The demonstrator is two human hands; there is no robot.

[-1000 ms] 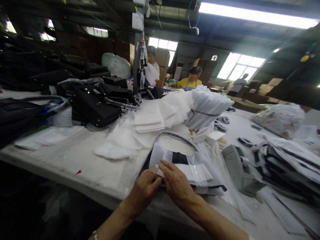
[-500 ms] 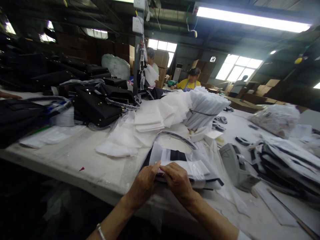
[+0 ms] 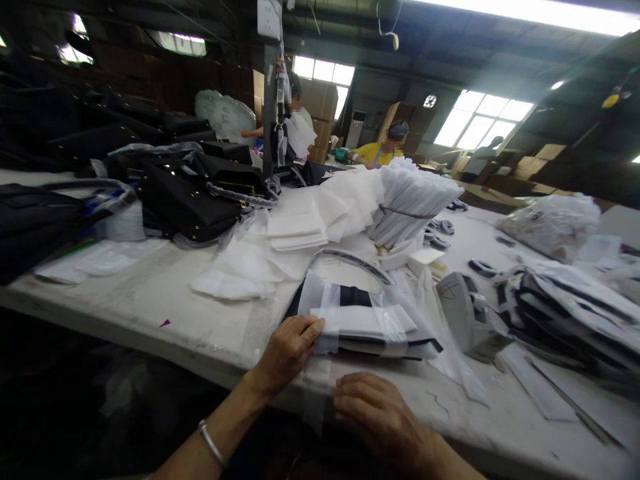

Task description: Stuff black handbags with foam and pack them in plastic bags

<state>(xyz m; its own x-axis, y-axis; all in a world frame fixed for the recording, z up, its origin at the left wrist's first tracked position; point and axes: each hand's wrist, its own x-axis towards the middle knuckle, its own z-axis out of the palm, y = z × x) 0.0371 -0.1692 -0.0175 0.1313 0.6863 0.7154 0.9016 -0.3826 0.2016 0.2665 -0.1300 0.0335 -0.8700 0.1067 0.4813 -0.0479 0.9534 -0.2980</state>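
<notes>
A black handbag [image 3: 355,295] lies on the table in front of me, its wrapped handle [image 3: 350,257] arched towards the back. A folded white foam sheet [image 3: 363,320] covers its front, with clear tape [image 3: 393,330] across the right part. My left hand [image 3: 293,343] is closed, thumb and fingers pinched at the left end of the foam sheet. Nearer to me, at the table's front edge, my right hand [image 3: 373,407] is apart from the bag. Its fingers are bent and close together; what they hold, if anything, is hidden. A translucent strip [image 3: 315,400] hangs over the edge between my hands.
White foam sheets [image 3: 300,220] and a tied bundle of foam [image 3: 405,207] lie behind the bag. A grey tape dispenser [image 3: 467,317] stands to the right, beside wrapped straps [image 3: 560,320]. Black bags [image 3: 187,200] fill the left. Two co-workers, one in yellow [image 3: 373,153], are beyond the table.
My right hand has left the foam sheet and come down towards me to the table edge. My left hand stays at the sheet's left end. The view has tipped slightly down.
</notes>
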